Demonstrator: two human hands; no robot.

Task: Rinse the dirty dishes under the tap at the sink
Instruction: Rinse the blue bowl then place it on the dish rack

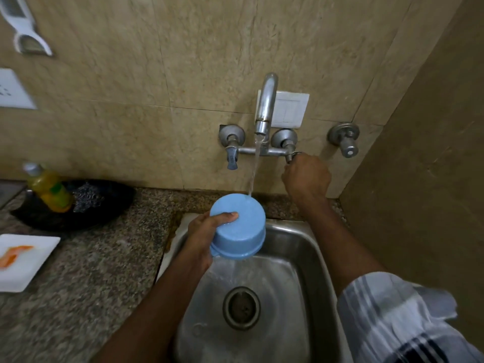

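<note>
My left hand (203, 234) grips a light blue plastic bowl (242, 227), held upside down and tilted over the back of the steel sink (309, 263). Water runs from the chrome tap (265, 106) onto the bowl's base and spills off its rim into the basin. My right hand (305, 176) is closed around the tap's right handle (290, 155), which it mostly hides. The drain (241, 307) lies open below the bowl.
On the granite counter at left, a black tray (104, 205) holds a yellow soap bottle (49, 191) and a scrubber. A white square plate (39, 255) with orange smears sits nearer. The left tap handle (232, 158) and a separate wall valve (345, 140) flank the spout.
</note>
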